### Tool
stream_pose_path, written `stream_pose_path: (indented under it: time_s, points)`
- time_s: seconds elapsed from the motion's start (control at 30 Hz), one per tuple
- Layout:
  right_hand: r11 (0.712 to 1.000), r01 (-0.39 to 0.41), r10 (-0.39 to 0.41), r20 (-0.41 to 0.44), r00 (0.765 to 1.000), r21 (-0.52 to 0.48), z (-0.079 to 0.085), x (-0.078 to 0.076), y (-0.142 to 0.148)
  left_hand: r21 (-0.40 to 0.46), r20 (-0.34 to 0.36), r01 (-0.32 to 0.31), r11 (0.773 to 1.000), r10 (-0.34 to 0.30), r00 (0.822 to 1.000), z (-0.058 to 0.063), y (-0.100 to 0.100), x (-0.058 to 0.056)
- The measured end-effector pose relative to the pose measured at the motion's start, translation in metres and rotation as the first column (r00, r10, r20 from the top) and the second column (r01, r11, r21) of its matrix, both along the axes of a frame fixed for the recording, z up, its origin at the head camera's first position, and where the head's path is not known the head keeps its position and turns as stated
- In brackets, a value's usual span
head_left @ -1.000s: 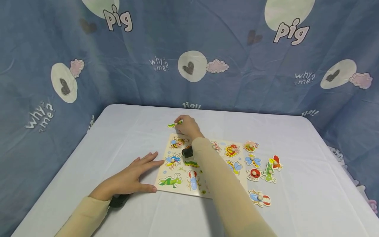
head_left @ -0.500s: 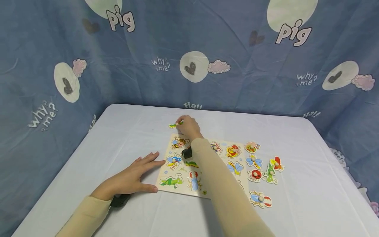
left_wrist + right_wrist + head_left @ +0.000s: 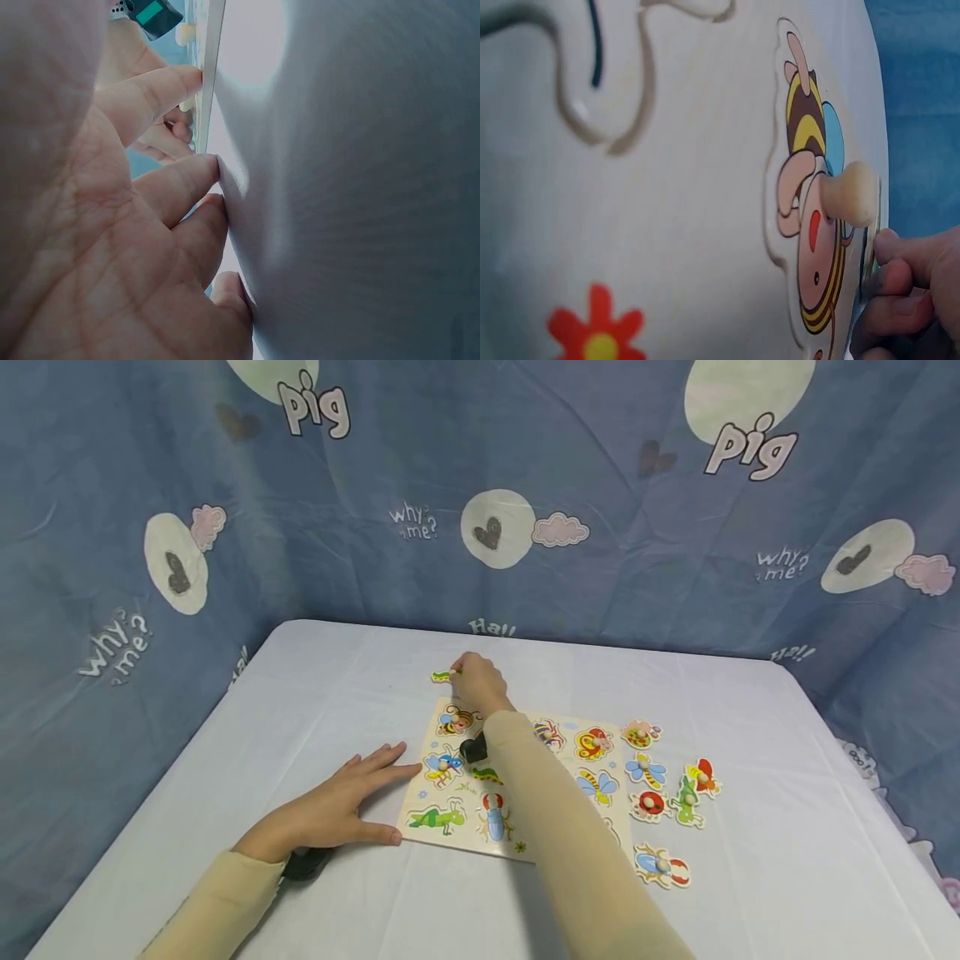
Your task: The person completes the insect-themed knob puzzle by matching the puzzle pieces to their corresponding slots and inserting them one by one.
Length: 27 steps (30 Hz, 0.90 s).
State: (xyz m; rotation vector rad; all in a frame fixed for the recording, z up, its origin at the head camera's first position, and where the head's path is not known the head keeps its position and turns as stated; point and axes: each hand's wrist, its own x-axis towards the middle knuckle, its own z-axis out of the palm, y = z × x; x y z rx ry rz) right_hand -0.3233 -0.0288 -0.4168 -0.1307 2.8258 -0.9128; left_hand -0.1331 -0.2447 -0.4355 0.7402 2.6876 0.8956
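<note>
From where I stood, the action was at eleven o'clock off the puzzle board (image 3: 463,838): the right hand (image 3: 480,683) had its fingers curled, pinching the green caterpillar piece (image 3: 440,677) just past the board's far edge, its knob hidden behind the fingers. The right sleeve (image 3: 570,843) slanted up from five o'clock and, with a black wrist device (image 3: 472,749), blocked the board's middle. Over at nine, the left hand (image 3: 333,806) lay with fingers spread apart, clamped on nothing, fingertips at the board's edge. Loose pieces crowded two to four o'clock: a ladybug piece (image 3: 649,806) beside a green insect piece (image 3: 687,804), which touched a red-winged piece (image 3: 704,777); a beetle piece (image 3: 663,866) sat at four. A bee piece (image 3: 802,124) filled its slot near the board's far left corner.
</note>
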Motion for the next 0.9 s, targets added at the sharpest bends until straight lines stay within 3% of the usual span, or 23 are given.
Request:
stream_pose_path:
  time_s: [0.5, 0.9]
  points:
    - [0.999, -0.043, 0.043, -0.028, 0.999, -0.001, 0.007, -0.001, 0.014, -0.014, 0.029, -0.010, 1.000, 0.011, 1.000, -0.001, 0.000, -0.002]
    - [0.995, -0.099, 0.099, -0.056, 0.993, 0.008, 0.009, 0.003, 0.037, -0.024, 0.012, -0.008, 1.000, 0.008, 1.000, -0.002, 0.000, -0.001]
